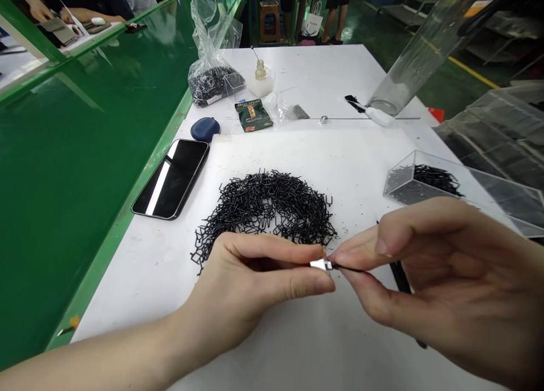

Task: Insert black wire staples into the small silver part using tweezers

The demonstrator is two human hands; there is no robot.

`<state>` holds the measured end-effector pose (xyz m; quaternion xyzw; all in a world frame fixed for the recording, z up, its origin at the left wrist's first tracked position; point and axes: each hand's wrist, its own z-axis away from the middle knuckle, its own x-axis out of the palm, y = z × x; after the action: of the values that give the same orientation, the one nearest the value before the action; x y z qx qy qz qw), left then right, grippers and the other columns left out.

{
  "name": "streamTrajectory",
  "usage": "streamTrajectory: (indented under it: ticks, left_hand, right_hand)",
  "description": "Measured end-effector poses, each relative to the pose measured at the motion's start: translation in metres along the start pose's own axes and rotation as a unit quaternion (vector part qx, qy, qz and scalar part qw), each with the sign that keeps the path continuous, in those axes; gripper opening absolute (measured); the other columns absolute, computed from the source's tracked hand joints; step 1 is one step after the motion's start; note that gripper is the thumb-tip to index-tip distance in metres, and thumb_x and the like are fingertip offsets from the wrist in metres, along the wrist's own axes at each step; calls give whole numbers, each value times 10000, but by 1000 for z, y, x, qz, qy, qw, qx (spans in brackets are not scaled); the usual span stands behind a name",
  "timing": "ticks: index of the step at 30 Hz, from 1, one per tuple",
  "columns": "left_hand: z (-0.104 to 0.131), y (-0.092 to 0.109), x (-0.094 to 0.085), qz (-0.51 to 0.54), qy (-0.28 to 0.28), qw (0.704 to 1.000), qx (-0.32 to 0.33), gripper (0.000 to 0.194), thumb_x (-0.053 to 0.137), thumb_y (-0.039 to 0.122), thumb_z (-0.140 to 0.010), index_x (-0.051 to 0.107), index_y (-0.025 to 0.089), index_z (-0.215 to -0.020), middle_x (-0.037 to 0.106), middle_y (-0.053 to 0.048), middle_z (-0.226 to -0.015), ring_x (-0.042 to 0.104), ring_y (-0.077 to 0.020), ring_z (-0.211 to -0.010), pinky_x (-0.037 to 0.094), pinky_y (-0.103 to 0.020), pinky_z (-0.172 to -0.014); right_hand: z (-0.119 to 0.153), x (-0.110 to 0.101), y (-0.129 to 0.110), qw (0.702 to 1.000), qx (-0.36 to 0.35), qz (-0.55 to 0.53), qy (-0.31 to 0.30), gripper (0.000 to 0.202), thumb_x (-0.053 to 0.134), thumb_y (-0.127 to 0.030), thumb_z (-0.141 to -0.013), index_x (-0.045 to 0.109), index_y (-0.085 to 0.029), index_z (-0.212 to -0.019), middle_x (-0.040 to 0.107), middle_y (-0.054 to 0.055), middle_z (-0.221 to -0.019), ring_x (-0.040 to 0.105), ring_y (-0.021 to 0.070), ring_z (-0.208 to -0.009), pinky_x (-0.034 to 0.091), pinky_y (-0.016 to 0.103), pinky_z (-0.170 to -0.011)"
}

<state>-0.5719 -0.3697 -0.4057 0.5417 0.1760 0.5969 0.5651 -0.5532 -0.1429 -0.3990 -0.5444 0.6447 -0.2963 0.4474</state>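
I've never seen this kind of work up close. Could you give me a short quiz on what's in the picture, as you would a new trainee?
1. What is the left hand pinching?
A) a green packet
B) a small silvery piece
C) a clear plastic bag

2. True or false: the phone lies to the left of the heap of black bent pieces.

3. Fill in the colour: the rounded case just beyond the phone is ____.

Key: 1. B; 2. True; 3. blue
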Motion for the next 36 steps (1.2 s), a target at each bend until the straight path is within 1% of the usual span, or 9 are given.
streamTrajectory:
  ticks: [4, 9, 14, 19, 24, 27, 30, 33, 36]
  left_hand:
    - [2, 2, 1, -15, 7, 1000, 12, 289, 1143, 145, -692, 978, 330, -840, 950, 23, -918, 889, -134, -866, 674, -107, -819]
    - [4, 1, 2, -36, 12, 999, 31, 304, 1161, 165, -665, 973, 342, -825, 948, -9, -907, 890, -180, -847, 703, -179, -790]
    - [6, 2, 3, -66, 15, 996, 55, 279, 1171, 218, -677, 973, 352, -821, 944, -9, -888, 890, -186, -839, 707, -186, -786]
    - [5, 4, 5, -71, 17, 996, 59, 277, 1171, 222, -681, 975, 353, -827, 943, -4, -885, 884, -169, -822, 696, -158, -775]
    - [5, 4, 5, -69, 16, 996, 62, 280, 1166, 195, -683, 976, 343, -825, 942, -2, -881, 877, -153, -824, 685, -136, -773]
    - [4, 4, 5, -64, 18, 996, 63, 296, 1169, 174, -666, 975, 337, -818, 940, 2, -877, 871, -141, -817, 678, -119, -764]
    - [2, 4, 5, -54, 17, 996, 62, 309, 1166, 142, -655, 976, 321, -820, 939, 1, -872, 862, -127, -802, 671, -100, -757]
    - [1, 3, 5, -53, 15, 996, 69, 335, 1152, 87, -638, 973, 312, -809, 932, 8, -846, 845, -108, -770, 666, -88, -741]
    - [1, 1, 5, -47, 9, 996, 79, 353, 1125, 42, -644, 971, 313, -810, 924, 14, -823, 831, -97, -747, 666, -90, -724]
  right_hand:
    - [-5, -1, -1, 1000, 7, -22, -14, 407, 824, 36, -784, 726, -313, -970, 885, -64, -835, 889, 179, -684, 767, 202, -737]
    - [-13, -2, 0, 999, 6, -12, -50, 421, 834, 32, -758, 695, -317, -946, 875, -68, -798, 887, 190, -671, 763, 204, -727]
    - [-14, -5, 0, 998, 17, -14, -67, 424, 823, 32, -775, 677, -325, -950, 880, -86, -809, 882, 165, -681, 745, 173, -710]
    - [-13, -5, -2, 998, 12, -13, -58, 410, 834, 22, -779, 688, -324, -944, 883, -96, -811, 885, 152, -693, 737, 155, -756]
    - [-13, -5, -1, 998, 4, -20, -57, 398, 869, 13, -776, 691, -311, -923, 883, -82, -801, 882, 162, -672, 740, 159, -729]
    - [-12, -7, 1, 997, -7, -19, -69, 424, 850, 42, -785, 705, -314, -962, 886, -82, -823, 889, 166, -694, 751, 173, -754]
    - [-10, -7, 3, 998, -11, -15, -62, 447, 833, 61, -789, 711, -319, -990, 888, -74, -852, 893, 172, -724, 758, 191, -772]
    - [-8, -5, 4, 998, 2, -29, -50, 438, 829, 46, -805, 700, -327, -995, 878, -78, -856, 888, 158, -751, 753, 182, -811]
    - [-8, -4, 5, 997, 15, -46, -52, 409, 835, 14, -848, 695, -330, -1018, 870, -70, -884, 894, 147, -793, 750, 182, -863]
